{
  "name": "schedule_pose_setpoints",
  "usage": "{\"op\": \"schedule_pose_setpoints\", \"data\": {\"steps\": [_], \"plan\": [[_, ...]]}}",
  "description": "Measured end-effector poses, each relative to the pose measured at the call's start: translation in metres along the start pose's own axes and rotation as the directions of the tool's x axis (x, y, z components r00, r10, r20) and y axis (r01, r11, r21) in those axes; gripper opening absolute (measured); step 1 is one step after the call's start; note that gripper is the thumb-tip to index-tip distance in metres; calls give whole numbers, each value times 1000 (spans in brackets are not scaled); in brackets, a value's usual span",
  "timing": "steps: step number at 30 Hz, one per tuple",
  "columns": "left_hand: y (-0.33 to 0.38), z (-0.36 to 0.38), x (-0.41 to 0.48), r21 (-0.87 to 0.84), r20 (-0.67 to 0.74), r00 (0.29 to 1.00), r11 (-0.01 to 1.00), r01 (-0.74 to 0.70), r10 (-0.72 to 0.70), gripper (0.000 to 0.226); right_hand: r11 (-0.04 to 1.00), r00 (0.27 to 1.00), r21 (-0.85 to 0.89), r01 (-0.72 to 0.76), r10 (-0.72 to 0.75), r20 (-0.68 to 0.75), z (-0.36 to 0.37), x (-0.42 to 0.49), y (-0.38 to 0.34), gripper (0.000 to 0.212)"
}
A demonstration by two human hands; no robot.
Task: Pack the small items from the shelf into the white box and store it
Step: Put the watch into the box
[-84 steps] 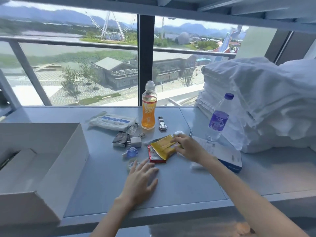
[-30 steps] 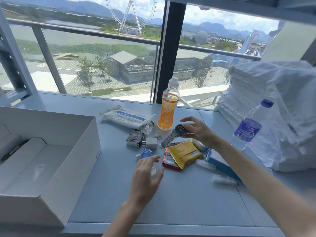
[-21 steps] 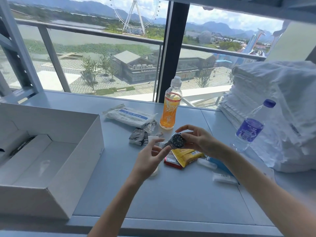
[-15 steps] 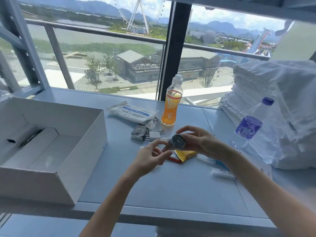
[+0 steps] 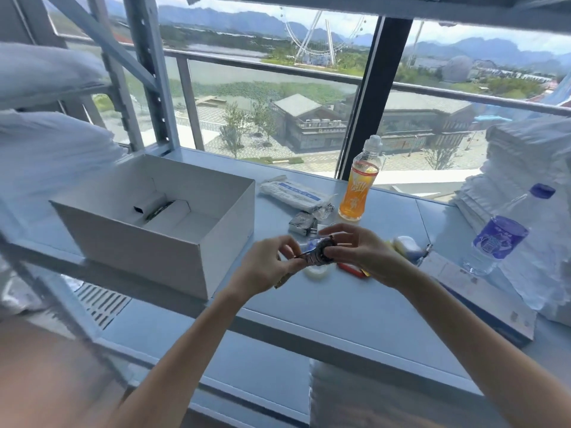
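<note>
In the head view, the watch (image 5: 318, 257), formerly flat on the shelf (image 5: 340, 310), is held above it just right of the open white box (image 5: 160, 223), its case gripped by the right hand (image 5: 361, 254) and its band now pinched by the left hand (image 5: 268, 267), previously empty.

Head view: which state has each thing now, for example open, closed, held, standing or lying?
white box: open, no lid, standing on the shelf.
watch: held above the shelf by both hands.
left hand: pinches the watch band.
right hand: grips the watch case.
orange drink bottle: upright, capped.
water bottle: standing, capped.
white packet: lying flat.
towels: folded, stacked.
</note>
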State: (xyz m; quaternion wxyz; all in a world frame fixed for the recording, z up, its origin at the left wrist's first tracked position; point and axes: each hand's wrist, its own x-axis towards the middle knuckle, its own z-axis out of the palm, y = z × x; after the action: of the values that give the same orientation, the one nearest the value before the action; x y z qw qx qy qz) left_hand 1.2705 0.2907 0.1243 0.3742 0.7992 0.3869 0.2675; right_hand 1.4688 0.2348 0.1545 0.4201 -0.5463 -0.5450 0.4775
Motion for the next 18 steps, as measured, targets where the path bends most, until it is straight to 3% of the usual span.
{"op": "schedule_pose_setpoints", "data": {"steps": [2, 5, 10, 15, 18], "plan": [[3, -17, -14, 21, -44, 999, 1000, 2, -1, 15, 997, 998, -47, 57, -57, -9, 12, 5, -8, 33], [6, -42, -30, 204, -126, 992, 979, -6, 32, 17, 990, 992, -62, 126, -127, -3, 32, 14, -24, 32], [1, -89, -39, 380, -296, 927, 919, -107, 231, 17, 975, 976, -40, 217, -218, -25, 67, 39, -62, 32], [-44, -156, -35, 432, -316, 874, 876, -213, 368, 12, 959, 956, -31, 282, -283, -73, 111, 82, -95, 33], [-81, -203, -35, 486, -312, 875, 853, -188, 371, 9, 951, 947, -49, 305, -308, -94, 145, 114, -111, 32]]}}
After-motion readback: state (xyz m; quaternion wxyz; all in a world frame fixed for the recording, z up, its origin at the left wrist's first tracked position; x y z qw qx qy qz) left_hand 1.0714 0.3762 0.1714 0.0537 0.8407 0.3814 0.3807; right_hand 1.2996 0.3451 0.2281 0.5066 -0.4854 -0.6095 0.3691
